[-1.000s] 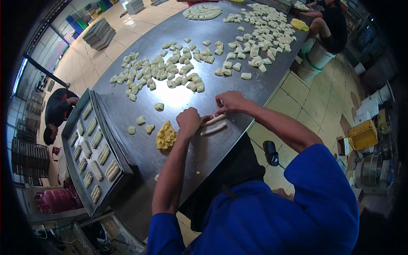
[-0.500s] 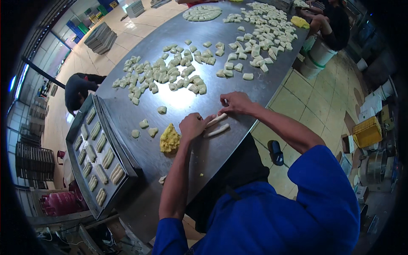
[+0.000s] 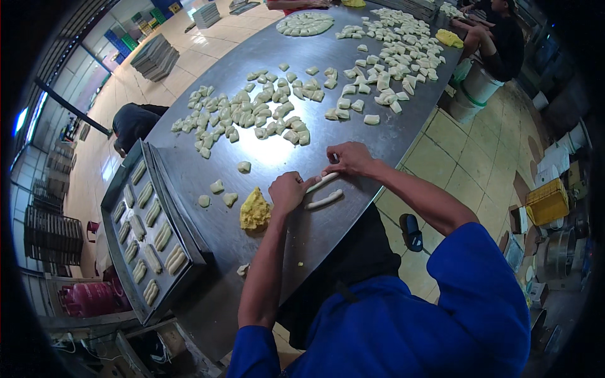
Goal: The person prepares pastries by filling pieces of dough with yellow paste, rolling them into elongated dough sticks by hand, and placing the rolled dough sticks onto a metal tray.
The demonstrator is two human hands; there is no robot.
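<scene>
A thin dough strip lies along the steel tabletop between my two hands. My left hand pinches its near-left end, thumb stretched toward it. At the other end my right hand has its fingers curled down onto the dough. A second dough strip, slightly bowed, rests just in front of the first, touched by neither hand. Beside my left wrist sits a crumbly yellow lump, perhaps a fat or filling. Several small dough pieces are scattered left of it.
Many cut dough pieces spread over the far table. At left, a metal tray carries rows of shaped dough sticks. One person bends beyond the tray; another person sits at the far right. A sandal lies on the floor.
The view has shifted slightly. Both hands stay on the same dough strip with little visible movement. At left, the bending person has changed posture a little.
</scene>
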